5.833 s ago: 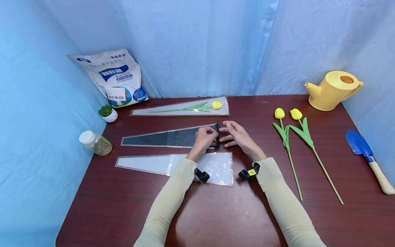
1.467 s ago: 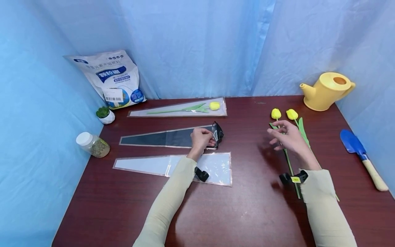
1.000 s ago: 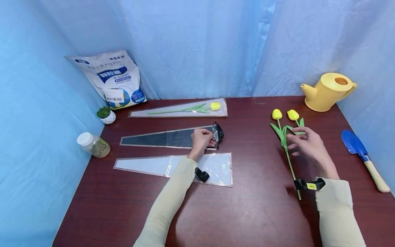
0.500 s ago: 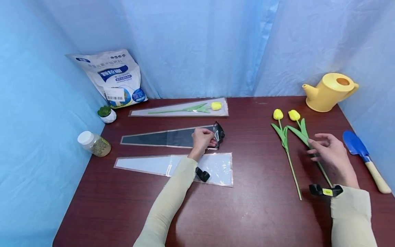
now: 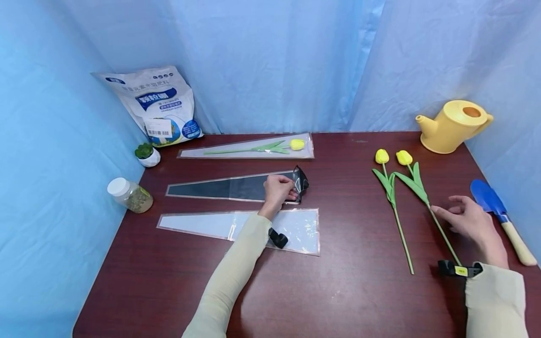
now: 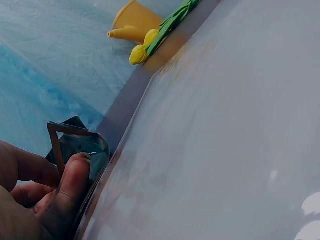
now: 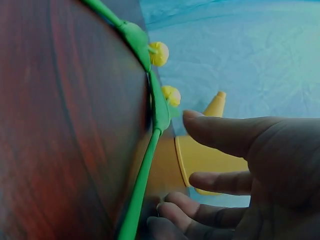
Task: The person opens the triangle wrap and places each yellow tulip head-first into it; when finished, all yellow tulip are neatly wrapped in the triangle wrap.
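Yellow-headed, the right tulip (image 5: 422, 197) lies on the table's (image 5: 346, 291) right side, bloom far, stem end near. My right hand (image 5: 471, 223) hovers loose-fingered at its stem, while my left hand (image 5: 279, 190) pinches the dark sleeve's (image 5: 232, 188) curled right-hand mouth, its long axis running left-right.

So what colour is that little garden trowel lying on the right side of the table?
The trowel has a blue blade and a pale wooden handle, seen best in the head view.

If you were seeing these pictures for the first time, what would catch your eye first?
Two yellow tulips lie at the table's right, the right hand open beside the nearer stem. At centre, the left hand pinches the dark sleeve at its open mouth. A yellow watering can stands far right.
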